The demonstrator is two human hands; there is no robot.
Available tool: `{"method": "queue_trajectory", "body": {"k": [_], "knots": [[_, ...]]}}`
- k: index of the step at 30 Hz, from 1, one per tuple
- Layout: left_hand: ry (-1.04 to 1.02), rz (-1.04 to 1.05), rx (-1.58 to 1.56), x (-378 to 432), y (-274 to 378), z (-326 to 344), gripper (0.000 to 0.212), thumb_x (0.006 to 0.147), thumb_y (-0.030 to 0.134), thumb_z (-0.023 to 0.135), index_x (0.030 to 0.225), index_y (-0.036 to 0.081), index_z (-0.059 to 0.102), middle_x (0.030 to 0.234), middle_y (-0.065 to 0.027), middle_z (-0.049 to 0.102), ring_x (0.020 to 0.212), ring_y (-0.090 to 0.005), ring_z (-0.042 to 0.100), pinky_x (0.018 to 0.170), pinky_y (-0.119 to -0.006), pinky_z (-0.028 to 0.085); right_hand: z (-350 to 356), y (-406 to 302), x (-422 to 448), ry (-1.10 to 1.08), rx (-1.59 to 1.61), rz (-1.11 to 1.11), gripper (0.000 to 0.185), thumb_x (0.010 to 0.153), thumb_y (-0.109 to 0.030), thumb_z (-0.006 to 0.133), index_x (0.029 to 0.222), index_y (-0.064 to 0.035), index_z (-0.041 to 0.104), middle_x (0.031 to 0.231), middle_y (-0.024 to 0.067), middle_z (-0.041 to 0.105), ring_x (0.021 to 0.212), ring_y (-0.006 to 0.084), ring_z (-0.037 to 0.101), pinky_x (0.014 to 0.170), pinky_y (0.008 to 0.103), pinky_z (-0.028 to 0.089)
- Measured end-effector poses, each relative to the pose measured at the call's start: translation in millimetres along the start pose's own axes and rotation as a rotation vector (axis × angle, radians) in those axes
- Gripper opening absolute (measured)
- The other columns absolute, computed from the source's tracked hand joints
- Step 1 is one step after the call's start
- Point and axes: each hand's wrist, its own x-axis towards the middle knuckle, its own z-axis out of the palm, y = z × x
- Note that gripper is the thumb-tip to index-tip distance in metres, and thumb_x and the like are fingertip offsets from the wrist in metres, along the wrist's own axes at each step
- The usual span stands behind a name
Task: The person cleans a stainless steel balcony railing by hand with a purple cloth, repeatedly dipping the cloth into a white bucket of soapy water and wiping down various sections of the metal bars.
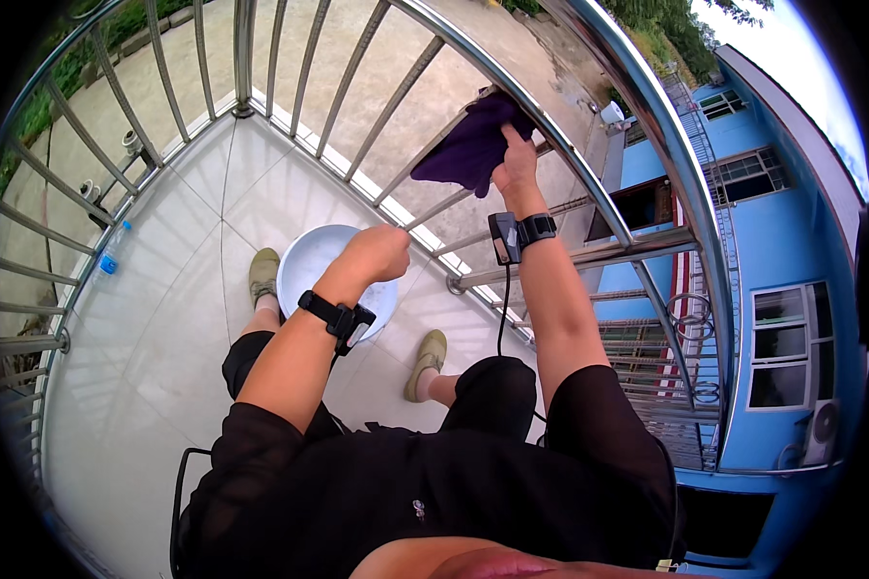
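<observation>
My right hand [518, 163] grips a dark purple cloth [452, 152], with the thumb on top of it. The cloth is spread against the stainless-steel railing [471, 61], just under its lower long rail, and its edge hangs across the thin bars. My left hand [385, 253] is closed in a fist above a pale blue plastic basin [308, 250]; nothing shows in its fingers. Standing between my feet on the tiled floor, the basin is partly hidden by my left forearm. Whatever lies under the fist cannot be seen.
Steel balusters [308, 58] enclose the pale tiled floor [152, 362]. A plastic bottle [112, 253] lies by the left railing. Black devices are strapped to both wrists, and a cable [505, 311] hangs from the right one. Beyond the railing stands a blue building [771, 239].
</observation>
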Motion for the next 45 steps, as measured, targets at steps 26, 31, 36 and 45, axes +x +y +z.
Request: {"method": "queue_trajectory", "body": {"k": [26,31,36,45], "knots": [[-0.089,0.236,-1.180,-5.5,33.3,-23.9,0.067,0.086,0.029,0.069,0.144,0.010,0.039,0.117,-0.0146,0.063,0.097,-0.0210,0.063,0.078,-0.033,0.054,33.6,-122.3,-156.7,-0.117,-0.210,0.415,0.035,0.091,-0.019,0.060,0.115,0.0065,0.057,0.109,0.0168,0.065,0.095,0.0247,0.066,0.087,0.0354,0.053],[-0.054,0.099,-1.470,-5.3,41.5,-16.8,0.051,0.089,0.022,0.067,0.130,-0.003,0.051,0.108,-0.0081,0.064,0.094,-0.0143,0.062,0.075,-0.026,0.054,14.2,-98.7,-172.8,-0.242,-0.059,0.444,0.037,0.090,-0.014,0.056,0.120,0.0068,0.055,0.118,0.0186,0.062,0.110,0.0268,0.060,0.101,0.0371,0.045],[0.096,0.080,-2.013,3.2,45.6,-8.9,0.038,0.094,0.012,0.058,0.126,-0.006,0.052,0.110,-0.0129,0.064,0.092,-0.0191,0.064,0.082,-0.031,0.054,-44.0,-17.2,-197.7,0.004,0.580,0.594,0.034,0.095,-0.012,0.042,0.120,0.0071,0.054,0.123,0.0207,0.060,0.113,0.0285,0.059,0.103,0.0396,0.044],[-0.023,0.315,-1.965,-2.7,43.7,-21.2,0.054,0.091,0.008,0.058,0.141,0.000,0.039,0.113,-0.0138,0.063,0.097,-0.0194,0.064,0.090,-0.032,0.051,-29.0,15.1,-220.8,-0.211,0.546,0.605,0.044,0.095,-0.016,0.054,0.136,-0.0029,0.044,0.132,0.0104,0.054,0.120,0.0233,0.055,0.105,0.0382,0.044]]}}
